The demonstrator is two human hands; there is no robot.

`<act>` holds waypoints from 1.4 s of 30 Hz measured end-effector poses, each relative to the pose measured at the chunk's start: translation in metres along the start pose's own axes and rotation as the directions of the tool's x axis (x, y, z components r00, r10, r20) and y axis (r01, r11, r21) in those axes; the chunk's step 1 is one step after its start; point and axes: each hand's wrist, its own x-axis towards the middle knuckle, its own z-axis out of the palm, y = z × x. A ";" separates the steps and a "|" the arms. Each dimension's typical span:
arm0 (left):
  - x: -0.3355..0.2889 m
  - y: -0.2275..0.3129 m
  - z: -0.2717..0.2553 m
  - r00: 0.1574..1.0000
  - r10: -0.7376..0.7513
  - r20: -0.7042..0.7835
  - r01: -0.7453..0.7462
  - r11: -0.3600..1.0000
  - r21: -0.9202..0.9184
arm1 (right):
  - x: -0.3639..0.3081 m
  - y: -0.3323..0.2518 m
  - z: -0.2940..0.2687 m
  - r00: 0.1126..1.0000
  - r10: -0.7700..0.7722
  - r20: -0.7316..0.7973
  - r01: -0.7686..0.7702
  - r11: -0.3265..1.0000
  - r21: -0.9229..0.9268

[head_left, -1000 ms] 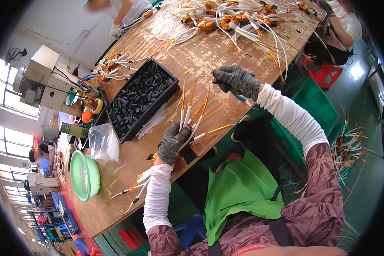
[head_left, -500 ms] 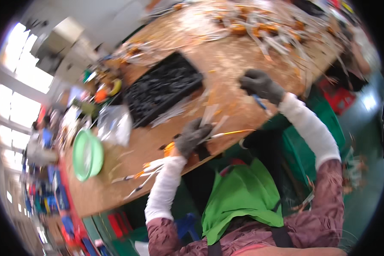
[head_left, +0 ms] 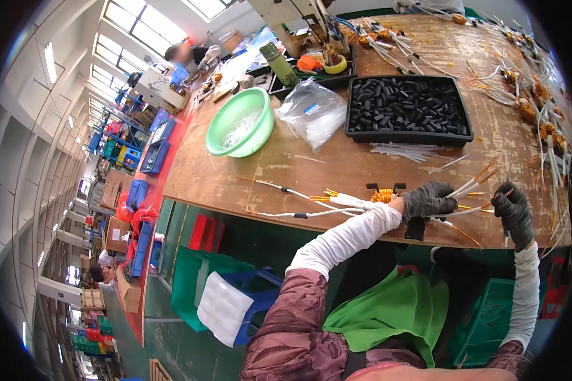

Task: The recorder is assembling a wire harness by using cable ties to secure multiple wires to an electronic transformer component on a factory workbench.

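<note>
My left hand (head_left: 428,199), in a dark grey glove, is closed around a bundle of white-sleeved wires (head_left: 467,187) at the table's near edge. Bare copper ends fan out to the right of it. Just left of this hand lies an orange copper-wound coil (head_left: 382,195), whose sleeved leads (head_left: 292,214) with black sections stretch left. My right hand (head_left: 515,214), also gloved, is closed beside the wire ends. One lead reaches its fingers. A small tip shows at the fingertips, but what they hold cannot be made out.
Beyond my hands stands a black tray (head_left: 409,136) of small black pieces, with thin white tubes (head_left: 407,150) before it. Further left are a clear plastic bag (head_left: 313,114) and a green basin (head_left: 264,130). More wired coils (head_left: 545,131) lie along the right side.
The view has swung, bringing the table's left side and the room into sight. My right hand has come from apart on the right to beside the wire ends. My left hand stays at the bundle.
</note>
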 end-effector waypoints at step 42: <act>0.008 -0.013 0.003 1.000 -0.001 0.000 0.001 0.980 -0.198 | -0.037 0.031 0.090 0.962 0.100 -0.254 -0.050 0.979 0.195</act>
